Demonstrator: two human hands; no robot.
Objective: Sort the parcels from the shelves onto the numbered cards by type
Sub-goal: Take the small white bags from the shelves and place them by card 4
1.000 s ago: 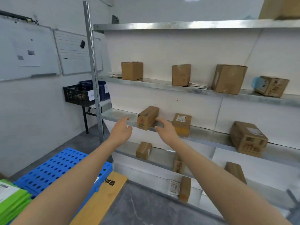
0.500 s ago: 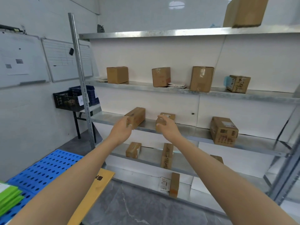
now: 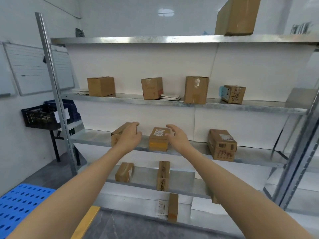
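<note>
Two stiff, likely light cardboard parcels: my left hand [image 3: 129, 138] curls over the plain parcel [image 3: 116, 137], my right hand [image 3: 177, 138], spread and empty, flanks the labelled parcel [image 3: 158, 141], best gripped by its sides.

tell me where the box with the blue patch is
In the head view, the blue-patched box sits rightmost on the second shelf down, just right of the tall taped box.

Middle shelf [image 3: 93, 138]: angled parcel [image 3: 116, 135], plain brown, skewed to the shelf edge, left hand [image 3: 129, 138] curled over its top. Just right of it: labelled parcel [image 3: 158, 140], small, white label up, right hand [image 3: 177, 138] spread beside it. Further right: large parcel [image 3: 221, 146], labelled. Upper shelf [image 3: 131, 99]: four cartons [image 3: 101, 86], upright, spaced apart.
</note>
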